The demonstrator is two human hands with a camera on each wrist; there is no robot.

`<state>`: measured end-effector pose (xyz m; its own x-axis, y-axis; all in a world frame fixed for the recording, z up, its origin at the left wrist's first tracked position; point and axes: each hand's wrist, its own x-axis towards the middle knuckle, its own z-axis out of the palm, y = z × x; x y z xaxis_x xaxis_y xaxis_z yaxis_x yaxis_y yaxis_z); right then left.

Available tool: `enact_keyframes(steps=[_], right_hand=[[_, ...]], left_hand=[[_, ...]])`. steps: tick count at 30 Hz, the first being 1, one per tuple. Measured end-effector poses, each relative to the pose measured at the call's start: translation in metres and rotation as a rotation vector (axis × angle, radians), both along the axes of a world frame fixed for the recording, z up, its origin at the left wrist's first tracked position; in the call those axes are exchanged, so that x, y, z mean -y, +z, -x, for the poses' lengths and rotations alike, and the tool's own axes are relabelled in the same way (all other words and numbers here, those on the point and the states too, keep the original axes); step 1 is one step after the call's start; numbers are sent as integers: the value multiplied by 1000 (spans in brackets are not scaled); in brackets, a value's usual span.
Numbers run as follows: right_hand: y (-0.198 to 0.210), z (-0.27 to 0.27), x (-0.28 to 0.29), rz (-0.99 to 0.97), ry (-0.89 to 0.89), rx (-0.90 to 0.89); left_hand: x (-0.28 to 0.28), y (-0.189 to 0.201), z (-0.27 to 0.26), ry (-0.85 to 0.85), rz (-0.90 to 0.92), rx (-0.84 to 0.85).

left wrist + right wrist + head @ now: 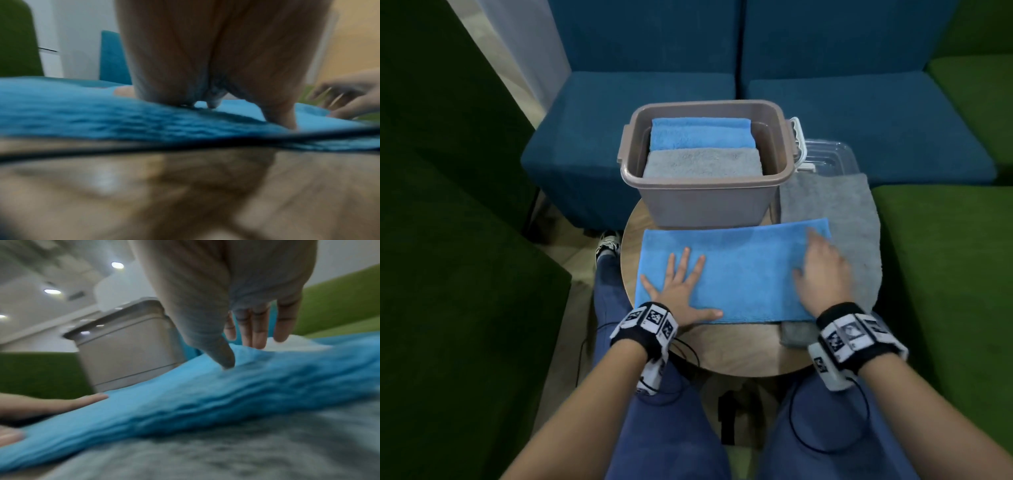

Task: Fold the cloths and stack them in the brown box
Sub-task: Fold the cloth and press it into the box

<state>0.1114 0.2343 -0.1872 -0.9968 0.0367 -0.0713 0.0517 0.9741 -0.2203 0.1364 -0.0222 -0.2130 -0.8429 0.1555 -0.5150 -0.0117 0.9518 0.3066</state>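
A blue cloth [743, 270] lies folded in a long rectangle across the round wooden table [743, 346], in front of the brown box [705, 202]. My left hand [681, 287] presses flat on its left part, fingers spread. My right hand [822, 270] lies on its right end with straight fingers [259, 331], blurred in the head view. The blue cloth [205, 402] partly covers a grey cloth [839, 205] spread to the right. In the box sit a folded blue cloth [702, 133] and a folded grey cloth [702, 162].
A clear plastic lid [828, 157] and a white handle [796, 137] sit behind the box at the right. Blue seats [859, 116] stand behind the table, green seats [945, 274] at both sides. My knees are under the table's near edge.
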Motion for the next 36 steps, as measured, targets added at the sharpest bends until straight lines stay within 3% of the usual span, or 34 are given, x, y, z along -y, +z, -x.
enact_keyframes(steps=[4, 8, 16, 22, 25, 30, 33, 36], right_hand=[[-16, -17, 78, 11, 403, 227], [-33, -18, 69, -89, 441, 344], [-25, -14, -51, -128, 168, 436], [-18, -20, -49, -65, -62, 328], [-6, -17, -41, 161, -239, 190], [18, -12, -4, 595, -243, 110], [28, -16, 41, 649, -96, 93], [26, -19, 94, 681, 53, 153]], left_hand=[[1, -1, 0, 3, 24, -25], [16, 0, 1, 27, 78, -43], [32, 2, 5, 40, 60, -5], [58, 1, -4, 172, 20, -7], [70, -1, -6, 224, -12, -5], [80, -6, -5, 280, -298, -26], [95, -7, -3, 492, -669, 2], [104, -13, 3, 579, -825, 23]])
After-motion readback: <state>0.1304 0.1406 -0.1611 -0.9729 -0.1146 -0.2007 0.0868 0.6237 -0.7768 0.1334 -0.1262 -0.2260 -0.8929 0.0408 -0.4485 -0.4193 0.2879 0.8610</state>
